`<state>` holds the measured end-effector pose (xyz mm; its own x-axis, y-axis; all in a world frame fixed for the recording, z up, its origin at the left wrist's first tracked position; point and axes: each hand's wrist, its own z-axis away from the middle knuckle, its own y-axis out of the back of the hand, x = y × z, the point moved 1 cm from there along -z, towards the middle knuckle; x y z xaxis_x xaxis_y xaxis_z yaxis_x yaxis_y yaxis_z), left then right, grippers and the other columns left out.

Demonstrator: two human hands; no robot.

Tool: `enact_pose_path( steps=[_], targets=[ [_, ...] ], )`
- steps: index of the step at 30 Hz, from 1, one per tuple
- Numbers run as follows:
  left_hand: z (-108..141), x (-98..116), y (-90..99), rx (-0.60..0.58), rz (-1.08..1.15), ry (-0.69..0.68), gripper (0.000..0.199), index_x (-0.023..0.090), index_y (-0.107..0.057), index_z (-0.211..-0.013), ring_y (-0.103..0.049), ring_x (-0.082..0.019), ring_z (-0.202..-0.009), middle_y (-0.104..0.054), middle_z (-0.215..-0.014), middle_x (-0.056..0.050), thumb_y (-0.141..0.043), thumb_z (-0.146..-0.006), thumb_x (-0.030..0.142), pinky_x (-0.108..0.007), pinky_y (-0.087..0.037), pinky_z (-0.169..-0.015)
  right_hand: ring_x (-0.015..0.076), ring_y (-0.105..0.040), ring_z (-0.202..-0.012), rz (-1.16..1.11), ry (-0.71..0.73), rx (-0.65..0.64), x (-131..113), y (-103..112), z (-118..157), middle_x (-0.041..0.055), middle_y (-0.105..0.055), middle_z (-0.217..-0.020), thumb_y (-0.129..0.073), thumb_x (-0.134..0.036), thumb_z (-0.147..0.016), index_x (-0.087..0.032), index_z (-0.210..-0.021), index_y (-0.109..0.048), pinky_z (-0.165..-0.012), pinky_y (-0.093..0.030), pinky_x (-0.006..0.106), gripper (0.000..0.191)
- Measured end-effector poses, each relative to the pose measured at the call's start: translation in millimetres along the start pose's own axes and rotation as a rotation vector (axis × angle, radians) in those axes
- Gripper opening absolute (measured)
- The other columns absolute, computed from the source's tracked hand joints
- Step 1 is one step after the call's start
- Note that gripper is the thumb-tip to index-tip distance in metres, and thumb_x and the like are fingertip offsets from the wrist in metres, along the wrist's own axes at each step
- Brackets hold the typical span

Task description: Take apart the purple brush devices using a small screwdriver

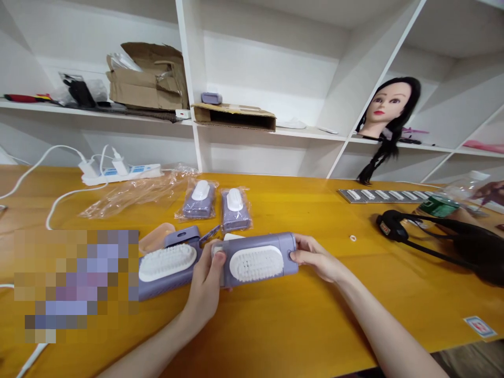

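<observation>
Between my two hands is a purple box-shaped device (289, 241) with a white oval bristle pad (256, 263) on its upper face. My left hand (208, 273) grips its left end, the thumb lying on top near a small pale button. At the right end my right hand (315, 257) pinches the device, thumb near a small round hole. A second purple device (157, 287) with a similar white bristle pad (168, 261) lies on the table just left of my left hand. Behind it sits a peach-coloured piece (156, 237).
Two plastic-wrapped purple packs (198, 207) with white tops lie behind my hands. A power strip (134, 173) with cables is at the back left. On the right are black headgear (429, 231), a bottle (441, 202) and a grey strip (386, 196). A mannequin head (388, 107) stands on the shelf.
</observation>
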<state>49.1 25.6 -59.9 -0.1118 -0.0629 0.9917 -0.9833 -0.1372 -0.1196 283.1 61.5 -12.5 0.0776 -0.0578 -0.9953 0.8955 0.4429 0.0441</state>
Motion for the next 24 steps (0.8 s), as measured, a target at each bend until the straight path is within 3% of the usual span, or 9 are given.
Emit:
enact_pose_path(
  steps=[3,7,12,17,24],
  targets=[
    [-0.6,-0.9,2.9,0.007,-0.088,-0.119,0.030,0.023,-0.054,-0.096,-0.053,-0.015,-0.063,-0.057,-0.076,0.001,-0.045,-0.083,0.048,-0.026,-0.048,-0.057,0.0119,-0.051,-0.062,0.030,-0.003,-0.017,2.9,1.0,-1.8,-0.0013,-0.057,-0.066,-0.069,-0.023,-0.063,-0.016,-0.079,-0.063,-0.055,-0.040,0.022,0.018],
    [-2.2,0.6,8.2,0.016,-0.211,-0.298,0.024,0.022,-0.055,-0.095,-0.055,-0.020,-0.083,-0.060,-0.081,-0.002,-0.043,-0.086,0.041,-0.029,-0.044,-0.075,0.0106,-0.051,-0.061,0.035,-0.005,-0.028,5.2,-3.1,-3.1,-0.0027,-0.057,-0.065,-0.070,-0.017,-0.061,-0.015,-0.076,-0.063,-0.057,-0.039,0.022,0.017],
    [-4.4,3.3,14.2,0.054,-0.254,-0.391,0.026,0.022,-0.053,-0.102,-0.055,-0.021,-0.091,-0.062,-0.088,-0.003,-0.039,-0.088,0.038,-0.029,-0.041,-0.080,0.0113,-0.053,-0.066,0.042,0.049,0.007,4.5,-10.5,-2.2,-0.0021,-0.059,-0.073,-0.070,-0.018,-0.063,-0.017,-0.087,-0.063,-0.060,-0.040,0.022,0.025],
    [-2.9,6.5,14.9,0.023,-0.305,-0.436,0.027,0.020,-0.052,-0.103,-0.056,-0.020,-0.083,-0.061,-0.083,-0.002,-0.038,-0.088,0.038,-0.029,-0.042,-0.073,0.0108,-0.052,-0.067,0.000,0.051,-0.046,4.7,-5.7,-2.4,-0.0017,-0.058,-0.076,-0.074,-0.021,-0.062,-0.017,-0.089,-0.061,-0.058,-0.040,0.021,0.031],
    [-3.1,8.1,12.4,-0.039,-0.316,-0.401,0.029,0.020,-0.051,-0.107,-0.055,-0.018,-0.077,-0.062,-0.082,-0.002,-0.037,-0.089,0.039,-0.029,-0.041,-0.070,0.0132,-0.054,-0.076,-0.168,-0.030,-0.025,12.6,-4.6,-4.0,0.0007,-0.060,-0.089,-0.081,-0.023,-0.052,-0.021,-0.104,-0.056,-0.061,-0.042,0.021,0.058]
  ],
)
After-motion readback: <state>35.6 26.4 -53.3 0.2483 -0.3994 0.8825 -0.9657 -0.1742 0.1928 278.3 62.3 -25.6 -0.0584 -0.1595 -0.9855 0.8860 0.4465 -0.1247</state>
